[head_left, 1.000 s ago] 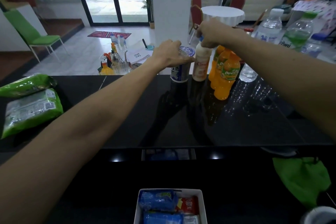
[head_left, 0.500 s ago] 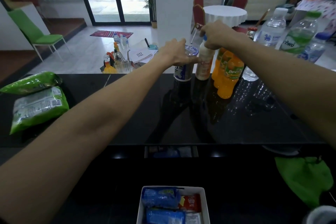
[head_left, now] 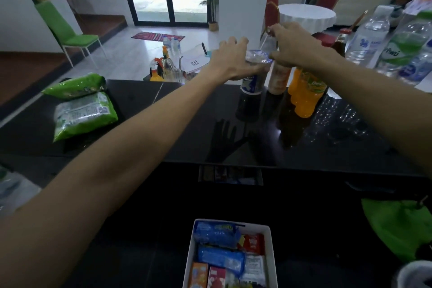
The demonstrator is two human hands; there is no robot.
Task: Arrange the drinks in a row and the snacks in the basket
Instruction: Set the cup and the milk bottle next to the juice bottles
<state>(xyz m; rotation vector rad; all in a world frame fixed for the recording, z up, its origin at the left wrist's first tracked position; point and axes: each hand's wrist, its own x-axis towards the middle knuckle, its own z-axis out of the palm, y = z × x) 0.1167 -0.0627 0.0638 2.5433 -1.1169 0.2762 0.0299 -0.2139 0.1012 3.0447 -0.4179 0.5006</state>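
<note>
Nearest the viewer, low in the centre, a white basket (head_left: 189, 252) holds snacks, blue packets (head_left: 217, 234) among them. Beyond it stretches a glossy black worktop (head_left: 163, 138). Two green snack bags (head_left: 84, 112) lie on its left side, well apart from the basket and not yet put away. Both arms reach to the far edge, where the drinks stand. The left hand (head_left: 230, 62) has its fingers curled over the top of a foil-lidded cup (head_left: 253, 82), holding it by the rim. Just beside it, the right hand (head_left: 292, 48) is closed round the top of a cream bottle (head_left: 278, 77), whose cap is hidden. Orange bottles (head_left: 304, 96) crowd against that bottle's right, with clear water bottles (head_left: 367, 40) farther right. With the drinks packed so tightly near the far edge, a sideways nudge could topple a neighbour, perhaps off the worktop. Pressure on the thin lid might also burst it.
</note>
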